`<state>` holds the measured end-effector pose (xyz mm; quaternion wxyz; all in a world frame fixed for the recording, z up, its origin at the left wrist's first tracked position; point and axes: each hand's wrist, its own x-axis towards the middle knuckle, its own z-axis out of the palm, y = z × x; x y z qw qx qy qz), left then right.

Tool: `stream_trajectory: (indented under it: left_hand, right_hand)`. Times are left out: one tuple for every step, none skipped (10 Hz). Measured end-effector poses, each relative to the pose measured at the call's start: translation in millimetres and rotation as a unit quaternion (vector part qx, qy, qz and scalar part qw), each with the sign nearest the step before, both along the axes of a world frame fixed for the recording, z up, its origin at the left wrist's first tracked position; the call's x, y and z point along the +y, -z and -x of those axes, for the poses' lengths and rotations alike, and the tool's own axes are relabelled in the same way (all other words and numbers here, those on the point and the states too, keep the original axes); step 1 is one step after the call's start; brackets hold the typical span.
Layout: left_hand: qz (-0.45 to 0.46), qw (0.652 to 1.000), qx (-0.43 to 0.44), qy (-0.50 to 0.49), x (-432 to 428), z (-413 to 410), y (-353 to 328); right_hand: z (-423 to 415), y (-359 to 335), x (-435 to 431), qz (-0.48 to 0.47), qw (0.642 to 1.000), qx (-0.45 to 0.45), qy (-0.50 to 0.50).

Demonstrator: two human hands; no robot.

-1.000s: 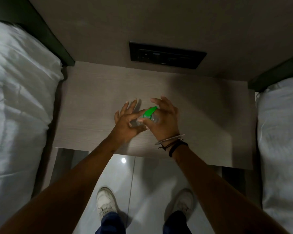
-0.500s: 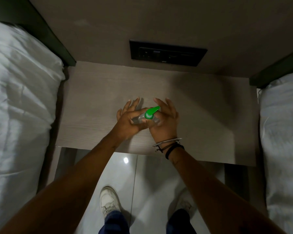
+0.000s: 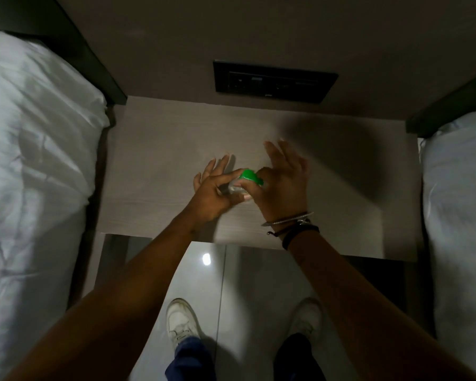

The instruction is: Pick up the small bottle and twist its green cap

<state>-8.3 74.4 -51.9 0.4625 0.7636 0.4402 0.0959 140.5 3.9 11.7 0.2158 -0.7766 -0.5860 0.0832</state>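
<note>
A small clear bottle (image 3: 235, 188) with a bright green cap (image 3: 250, 176) is held above the wooden bedside table (image 3: 160, 149). My left hand (image 3: 212, 193) grips the bottle's body from the left, with its other fingers spread. My right hand (image 3: 282, 182) pinches the green cap between thumb and forefinger, the remaining fingers fanned upward. The right wrist wears bracelets (image 3: 291, 224). Most of the bottle's body is hidden between the two hands.
White bedding lies on the left (image 3: 36, 166) and on the right (image 3: 459, 204) of the table. A black switch panel (image 3: 274, 82) sits on the wall behind. Below the table edge are a glossy floor (image 3: 245, 284) and my white shoes (image 3: 183, 321).
My right hand has turned on the cap and its fingers have fanned open upward. The cap's spout now points right and down. The left hand keeps its hold.
</note>
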Motion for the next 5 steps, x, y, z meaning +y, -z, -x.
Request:
stream_trajectory:
  left_hand:
    - [-0.008, 1.000, 0.005, -0.009, -1, -4, -3]
    - [0.006, 1.000, 0.008, -0.027, -1, -8, -10]
    - [0.012, 0.999, 0.018, -0.027, 0, -6, -11]
    - [-0.001, 0.998, 0.044, -0.035, -2, -7, -17]
    - [0.027, 0.997, 0.068, -0.019, -5, -3, -26]
  right_hand:
    - [15, 0, -3, 0.013, 0.999, -0.033, 0.039]
    - [29, -1, 0, 0.058, 0.995, -0.039, 0.075]
    - [34, -3, 1, 0.106, 0.988, -0.054, 0.095]
    - [34, -14, 3, 0.150, 0.982, -0.055, 0.097]
    - [35, -24, 0, 0.181, 0.978, -0.037, 0.094]
